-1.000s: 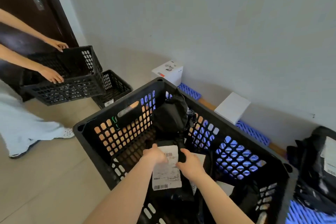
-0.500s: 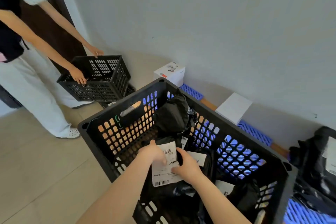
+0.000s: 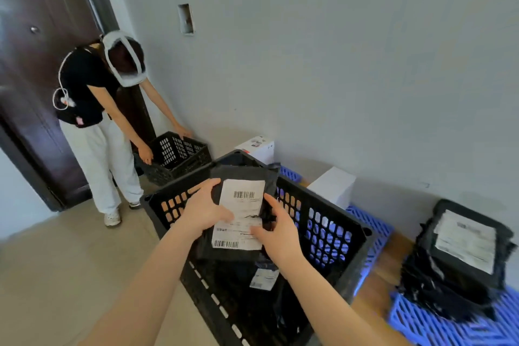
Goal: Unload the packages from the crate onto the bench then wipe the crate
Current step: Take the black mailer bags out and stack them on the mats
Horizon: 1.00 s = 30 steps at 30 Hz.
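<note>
Two hands hold one package [image 3: 243,174] just over the crate [image 3: 359,250]. I see the left hand [image 3: 205,211] gripping its 9 o'clock edge and the right hand [image 3: 278,230] its 4 o'clock edge, fingers curled on it. A pile [image 3: 460,261] lies on the counter [image 3: 390,257], at 3 o'clock.

Both forearms [image 3: 157,270] are slim and bare, uncovered along all the length that the view shows. The left hand [image 3: 203,212] and the right hand [image 3: 280,234] are bare as well, with slender fingers [image 3: 271,203] and smooth wrists.

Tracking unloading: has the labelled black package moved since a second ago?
Yes: the labelled black package rose from low inside the crate to its far rim.
</note>
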{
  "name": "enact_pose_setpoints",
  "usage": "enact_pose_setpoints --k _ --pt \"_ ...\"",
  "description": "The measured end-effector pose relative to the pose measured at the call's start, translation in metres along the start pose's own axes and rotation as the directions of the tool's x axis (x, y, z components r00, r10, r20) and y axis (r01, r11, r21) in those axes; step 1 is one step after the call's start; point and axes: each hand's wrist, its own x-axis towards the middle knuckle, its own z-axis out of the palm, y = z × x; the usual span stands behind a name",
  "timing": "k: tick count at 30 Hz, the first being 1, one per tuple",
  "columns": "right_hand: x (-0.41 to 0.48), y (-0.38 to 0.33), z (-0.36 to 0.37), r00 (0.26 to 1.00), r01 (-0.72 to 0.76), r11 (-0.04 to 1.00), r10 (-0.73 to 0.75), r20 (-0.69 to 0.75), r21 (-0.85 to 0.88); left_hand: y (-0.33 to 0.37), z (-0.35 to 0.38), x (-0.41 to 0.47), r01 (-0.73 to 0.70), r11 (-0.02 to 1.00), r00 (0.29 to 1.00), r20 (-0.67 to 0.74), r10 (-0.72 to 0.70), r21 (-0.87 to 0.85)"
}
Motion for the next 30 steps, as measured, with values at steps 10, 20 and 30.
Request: enact_pose_setpoints --k 10,20,30 --pt "-0.074 -0.006 -0.165 0.9 0.174 0.98 -0.116 -0.419 0.101 0.119 0.09 -0.084 -0.421 0.863 0.898 0.005 0.44 -0.28" --pt "-0.175 0.05 -0.331 0.658 0.015 0.998 0.03 -0.752 0.053 0.222 0.263 -0.134 -0.592 0.696 0.637 0.294 0.713 -0.407" --pt "-0.229 0.172 -0.413 0.454 -0.32 0.942 0.244 -0.857 0.098 0.226 0.437 -0.169 -0.596 0.723 0.464 0.585 0.666 -0.349"
